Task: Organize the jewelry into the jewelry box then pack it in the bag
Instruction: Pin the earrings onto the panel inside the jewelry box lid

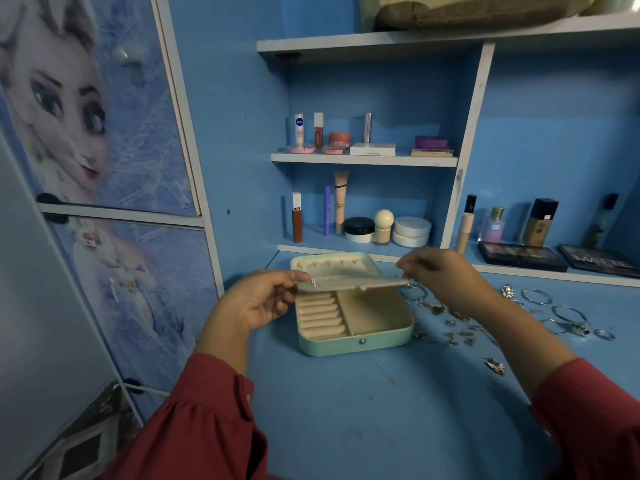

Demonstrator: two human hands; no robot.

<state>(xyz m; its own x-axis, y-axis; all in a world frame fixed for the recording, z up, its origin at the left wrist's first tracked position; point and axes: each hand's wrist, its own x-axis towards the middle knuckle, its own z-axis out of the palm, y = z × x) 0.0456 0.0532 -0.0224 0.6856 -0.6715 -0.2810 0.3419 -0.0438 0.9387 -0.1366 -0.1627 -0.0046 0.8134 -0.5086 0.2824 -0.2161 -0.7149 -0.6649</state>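
2 hands hold the jewelry box's (353, 336) inner flap (349, 284) level, fingers pinched on its ends: left hand (258, 304) at 9 o'clock, right hand (440, 275) at 3. Jewelry (540, 313) lies on the counter (381, 410) at 3 o'clock, nearer the right hand.

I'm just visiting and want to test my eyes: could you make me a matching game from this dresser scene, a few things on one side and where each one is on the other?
Things:
1. Insert panel
2. Jewelry box
3. Bangles
4. Black-lidded jar

Places:
A. On the lower shelf
B. Loose on the tabletop, right of the box
C. Held between left hand and right hand
D. Open on the tabletop, centre

Pairs: 1-C, 2-D, 3-B, 4-A
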